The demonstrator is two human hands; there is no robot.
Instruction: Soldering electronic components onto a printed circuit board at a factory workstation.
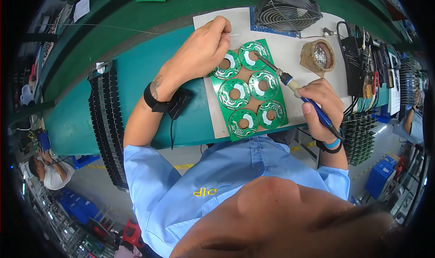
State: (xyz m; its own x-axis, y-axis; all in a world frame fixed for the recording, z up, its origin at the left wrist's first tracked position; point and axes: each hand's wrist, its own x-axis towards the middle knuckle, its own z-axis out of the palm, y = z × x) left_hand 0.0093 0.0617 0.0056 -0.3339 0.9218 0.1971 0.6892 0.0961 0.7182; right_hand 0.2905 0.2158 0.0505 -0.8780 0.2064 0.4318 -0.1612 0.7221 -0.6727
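My right hand (322, 106) grips a soldering iron (290, 80) with a blue handle. Its tip points left onto the upper right disc of a green circuit board panel (244, 90). This panel carries several round boards with holes in their middles and lies on pale sheeting. Above the panel's upper left corner, my left hand (204, 49) is closed in a pinch. A fine strand that looks like solder wire (234, 35) sticks out by its fingertips; the grip itself is partly hidden. The left hand covers part of the upper left disc.
Behind the panel stands a fan with a round wire guard (290, 17). To the right are a round tip-cleaning pot (318, 56) and a rack of hand tools (362, 67). A long black slotted rack (107, 122) leans over the bench's left end. A black box with a cable (180, 104) lies beside my left wrist.
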